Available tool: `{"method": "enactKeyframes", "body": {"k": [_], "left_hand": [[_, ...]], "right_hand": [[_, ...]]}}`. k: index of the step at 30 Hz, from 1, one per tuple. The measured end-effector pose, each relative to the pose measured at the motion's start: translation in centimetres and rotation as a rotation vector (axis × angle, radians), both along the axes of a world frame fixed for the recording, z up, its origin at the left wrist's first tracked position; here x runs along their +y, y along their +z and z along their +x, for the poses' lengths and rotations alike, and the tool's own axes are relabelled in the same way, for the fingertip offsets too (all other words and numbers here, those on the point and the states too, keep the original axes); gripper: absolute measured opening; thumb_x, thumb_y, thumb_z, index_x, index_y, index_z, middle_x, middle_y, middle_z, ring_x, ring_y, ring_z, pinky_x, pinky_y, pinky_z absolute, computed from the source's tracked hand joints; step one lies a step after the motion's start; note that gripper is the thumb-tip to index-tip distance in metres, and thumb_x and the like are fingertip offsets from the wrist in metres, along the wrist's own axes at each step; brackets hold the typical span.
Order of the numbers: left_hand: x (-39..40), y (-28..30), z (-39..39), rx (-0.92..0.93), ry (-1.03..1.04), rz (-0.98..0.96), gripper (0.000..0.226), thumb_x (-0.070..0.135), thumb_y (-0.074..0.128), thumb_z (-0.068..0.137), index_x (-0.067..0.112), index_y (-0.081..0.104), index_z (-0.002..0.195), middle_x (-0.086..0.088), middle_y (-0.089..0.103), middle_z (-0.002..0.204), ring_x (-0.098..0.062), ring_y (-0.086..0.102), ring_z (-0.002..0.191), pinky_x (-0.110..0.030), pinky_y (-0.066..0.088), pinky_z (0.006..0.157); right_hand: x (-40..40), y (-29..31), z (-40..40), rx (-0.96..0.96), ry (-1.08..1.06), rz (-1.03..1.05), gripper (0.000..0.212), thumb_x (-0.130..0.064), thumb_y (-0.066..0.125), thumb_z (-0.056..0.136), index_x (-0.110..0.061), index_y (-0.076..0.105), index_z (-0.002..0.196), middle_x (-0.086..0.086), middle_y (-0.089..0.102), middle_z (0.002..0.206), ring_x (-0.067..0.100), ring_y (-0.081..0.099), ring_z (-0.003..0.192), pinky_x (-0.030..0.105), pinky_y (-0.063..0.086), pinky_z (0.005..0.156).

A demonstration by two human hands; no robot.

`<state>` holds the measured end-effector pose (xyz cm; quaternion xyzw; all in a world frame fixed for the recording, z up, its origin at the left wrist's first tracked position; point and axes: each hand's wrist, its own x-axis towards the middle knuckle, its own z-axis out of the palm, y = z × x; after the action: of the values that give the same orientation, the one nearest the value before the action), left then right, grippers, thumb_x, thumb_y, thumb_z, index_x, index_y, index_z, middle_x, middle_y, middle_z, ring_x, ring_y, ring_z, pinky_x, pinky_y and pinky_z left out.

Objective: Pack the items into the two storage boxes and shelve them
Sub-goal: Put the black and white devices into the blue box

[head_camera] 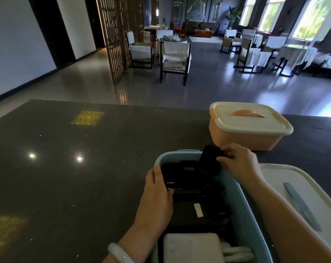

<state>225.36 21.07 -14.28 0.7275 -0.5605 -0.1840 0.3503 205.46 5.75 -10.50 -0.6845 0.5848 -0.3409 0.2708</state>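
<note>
At the bottom centre of the frame a white flat box (192,247) lies in the near end of the open blue storage box (245,205), with a bundle of white cord (238,252) beside it to the right. Farther in, dark items fill the box, one bearing a small white label (198,210). The left hand (157,188), a pale bangle (119,253) on its wrist, reaches in from lower left; its thumb and curled fingers grip the left edge of a black power bank (177,179) marked ANKER, held over the box's far half. The right hand (238,162) comes in from the lower right, its fingers pinching a black pouch (211,160) tilted at the box's far right corner. At lower right, beside the blue box, its white lid (297,188) with a blue handle lies flat on the dark worktop (66,168). Beyond the right hand, in the right middle of the frame, the orange storage box (246,137) stands closed under a white lid with an orange handle. Past the worktop's far edge, the upper frame shows chairs (175,59) and cloth-covered tables on a tiled floor.
</note>
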Motion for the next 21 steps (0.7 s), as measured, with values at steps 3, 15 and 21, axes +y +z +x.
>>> {"method": "enactKeyframes", "body": {"k": [3,15,21], "left_hand": [[0.0,-0.2,0.1,-0.04,-0.014,-0.022,0.077,0.024,0.055,0.096,0.023,0.003,0.153,0.001,0.017,0.152,-0.009,0.041,0.13,-0.013,0.037,0.097],[0.1,-0.1,0.1,-0.06,-0.026,-0.029,0.081,0.027,0.056,0.095,0.024,-0.001,0.153,0.003,0.017,0.149,0.001,0.041,0.116,-0.009,0.039,0.088],[0.1,-0.3,0.1,-0.098,-0.011,-0.013,0.087,0.033,0.059,0.093,0.029,-0.005,0.152,0.003,0.016,0.151,-0.005,0.047,0.12,-0.016,0.045,0.094]], "right_hand": [[0.1,-0.6,0.3,0.115,0.009,-0.038,0.02,-0.02,0.08,0.075,-0.03,0.064,0.083,-0.01,0.064,0.08,-0.001,0.054,0.074,0.013,0.036,0.061],[-0.9,-2.7,0.3,0.377,-0.031,0.027,0.024,-0.042,0.083,0.066,-0.037,0.074,0.088,-0.008,0.057,0.097,0.014,0.028,0.092,0.033,0.033,0.079],[-1.3,-2.8,0.4,0.414,-0.003,0.118,0.024,-0.044,0.081,0.069,-0.043,0.074,0.091,-0.005,0.069,0.1,0.024,0.049,0.109,0.034,0.04,0.087]]}}
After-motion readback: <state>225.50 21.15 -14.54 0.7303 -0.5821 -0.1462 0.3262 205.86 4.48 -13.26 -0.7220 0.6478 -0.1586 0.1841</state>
